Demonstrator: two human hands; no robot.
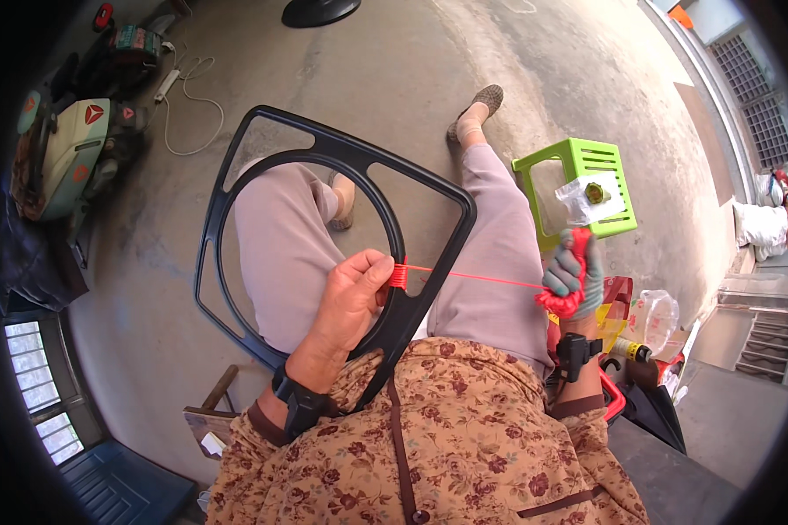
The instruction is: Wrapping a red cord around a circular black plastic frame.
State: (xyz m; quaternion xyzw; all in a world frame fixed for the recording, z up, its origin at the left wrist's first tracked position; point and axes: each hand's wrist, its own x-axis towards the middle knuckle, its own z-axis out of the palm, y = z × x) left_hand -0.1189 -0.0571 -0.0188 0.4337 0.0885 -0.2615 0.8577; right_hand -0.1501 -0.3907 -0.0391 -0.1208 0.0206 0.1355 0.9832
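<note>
Red cord [490, 278] taut | left hand [350, 293]: frame [401, 308] edge | right hand [592, 278]: well outside frame

Lime-green slotted plastic stool [576, 159] bearing a crumpled clear bag [574, 203] and small olive-green object [596, 192], pale-green scooter [86, 149] at left, white power strip [167, 85] and looping cable [222, 114] on concrete floor [324, 87], black round base [320, 10] at the upper edge, white sack [759, 226] at right

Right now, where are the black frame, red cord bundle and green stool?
Black frame [340, 147], head view: its solid upper part.
Red cord bundle [564, 304], head view: its lower loops.
Green stool [577, 161], head view: slotted top's left border.
</note>
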